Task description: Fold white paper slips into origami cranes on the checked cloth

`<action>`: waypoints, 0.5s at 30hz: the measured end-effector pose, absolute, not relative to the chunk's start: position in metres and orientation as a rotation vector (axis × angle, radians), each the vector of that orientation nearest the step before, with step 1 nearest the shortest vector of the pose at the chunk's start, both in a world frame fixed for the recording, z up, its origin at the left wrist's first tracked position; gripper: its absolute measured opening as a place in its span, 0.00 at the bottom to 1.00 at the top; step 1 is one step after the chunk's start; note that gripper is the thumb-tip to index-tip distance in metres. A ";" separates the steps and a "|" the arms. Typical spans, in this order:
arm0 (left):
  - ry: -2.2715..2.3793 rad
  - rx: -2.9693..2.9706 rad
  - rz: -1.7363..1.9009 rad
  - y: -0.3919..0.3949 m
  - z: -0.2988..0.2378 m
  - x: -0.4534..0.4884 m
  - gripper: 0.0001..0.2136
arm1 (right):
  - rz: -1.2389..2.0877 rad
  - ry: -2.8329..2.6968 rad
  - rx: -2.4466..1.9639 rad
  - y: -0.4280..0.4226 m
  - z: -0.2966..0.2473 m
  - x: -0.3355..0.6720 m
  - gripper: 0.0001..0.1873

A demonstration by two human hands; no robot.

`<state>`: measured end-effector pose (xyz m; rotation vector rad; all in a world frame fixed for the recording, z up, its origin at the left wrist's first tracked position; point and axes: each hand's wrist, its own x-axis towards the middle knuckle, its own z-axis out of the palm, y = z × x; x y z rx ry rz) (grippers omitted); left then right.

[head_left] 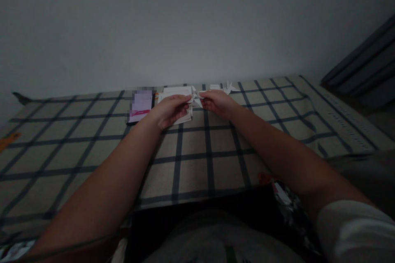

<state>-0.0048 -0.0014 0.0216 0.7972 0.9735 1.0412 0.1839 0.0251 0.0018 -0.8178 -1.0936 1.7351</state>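
Between both hands is a small folded white paper crane (196, 100), pinched at its two sides. My left hand (173, 109) grips it from the left with thumb and fingers closed. From the right, my right hand (217, 102) pinches the other side. Sheets of white paper (177, 90) lie under and behind my left hand, partly covered by it. Just beyond my right hand rests another folded white paper figure with pointed tips (228, 87). The dim light blurs the finer folds.
A phone or tablet with a lit pinkish screen (141, 107) lies left of the papers. A checked cloth (191, 172) covers the table, which meets a plain wall (197, 24). A dark curtain (367, 61) hangs at the right. A small white piece (214, 86) lies behind my right hand.
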 end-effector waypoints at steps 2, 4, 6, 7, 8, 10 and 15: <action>0.987 0.856 1.028 -0.003 0.021 -0.003 0.07 | 1.696 -1.113 -0.845 0.023 0.002 0.182 0.07; 0.973 0.909 1.010 -0.003 0.019 -0.002 0.11 | 1.675 -1.142 -0.877 0.020 0.004 0.180 0.08; 0.957 0.945 1.003 -0.003 0.017 -0.002 0.13 | 1.661 -1.172 -0.891 0.018 0.005 0.178 0.09; 0.951 0.953 1.005 -0.003 0.017 -0.003 0.14 | 1.650 -1.194 -0.894 0.017 0.006 0.178 0.08; 0.947 0.955 1.009 -0.002 0.016 -0.003 0.14 | 1.629 -1.221 -0.898 0.017 0.006 0.178 0.07; 0.944 0.948 1.022 -0.002 0.016 -0.004 0.12 | 1.553 -1.285 -0.891 0.016 0.005 0.179 0.05; 0.968 0.939 0.985 -0.002 0.018 -0.005 0.07 | 1.364 -1.536 -0.728 0.019 0.004 0.188 0.16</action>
